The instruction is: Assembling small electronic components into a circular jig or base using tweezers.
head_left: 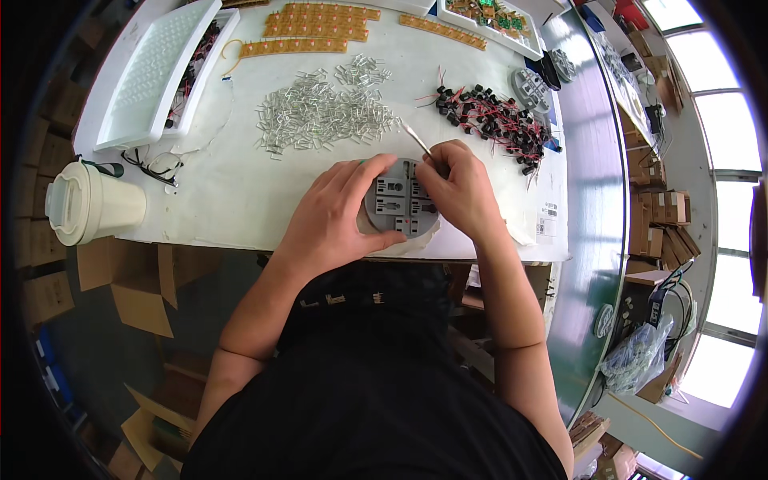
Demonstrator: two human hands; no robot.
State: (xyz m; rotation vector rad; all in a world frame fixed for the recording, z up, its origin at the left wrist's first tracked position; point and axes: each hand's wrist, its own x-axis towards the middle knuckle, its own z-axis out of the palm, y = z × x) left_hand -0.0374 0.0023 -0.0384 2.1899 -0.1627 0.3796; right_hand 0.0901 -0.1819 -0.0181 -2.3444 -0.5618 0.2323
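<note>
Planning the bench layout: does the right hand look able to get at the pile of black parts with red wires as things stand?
Probably yes: the right hand holds tweezers over the grey round fixture, and bare white tabletop separates it from the black parts.

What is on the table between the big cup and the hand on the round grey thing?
In the head view, only bare white table lies between the cup and the left hand on the grey fixture.

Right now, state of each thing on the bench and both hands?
Round grey plastic fixture: flat at the table edge, slots partly filled.
Left hand: gripping the fixture's left rim.
Right hand: pinching thin metal tweezers, tips at the fixture.
Cream lidded cup: upright, closed.
Clear small parts: loose pile.
Black red-wired parts: loose pile.
White plastic tray: tilted over another tray.
</note>
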